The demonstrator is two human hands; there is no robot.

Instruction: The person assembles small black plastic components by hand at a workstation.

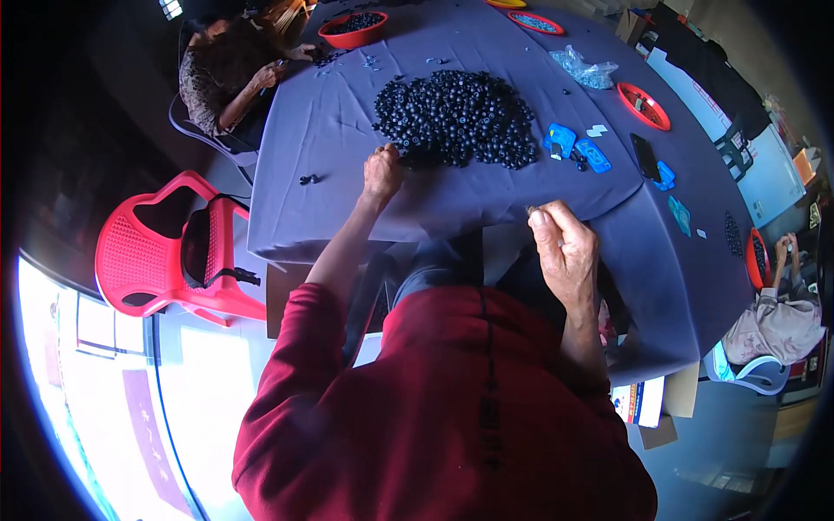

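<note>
A wide heap of small, shiny black round pieces point(456, 117) lies on the cloth-covered table point(321, 195) in front of me. At the heap's near left edge is my left hand point(382, 176), its fingers curled closed; what they hold, if anything, is hidden. My right hand point(566, 252) is raised by the table's front edge, thumb and forefinger pinched together. Something tiny and dark shows at those fingertips, too small to name. A few loose black pieces point(309, 180) lie left of my left hand.
Blue plastic packs point(594, 156) and a dark phone point(645, 156) lie right of the heap. Farther off are a bag of pale blue bits point(584, 69) and red bowls point(354, 31). Co-workers sit far left and far right. A red chair point(165, 247) stands at my left.
</note>
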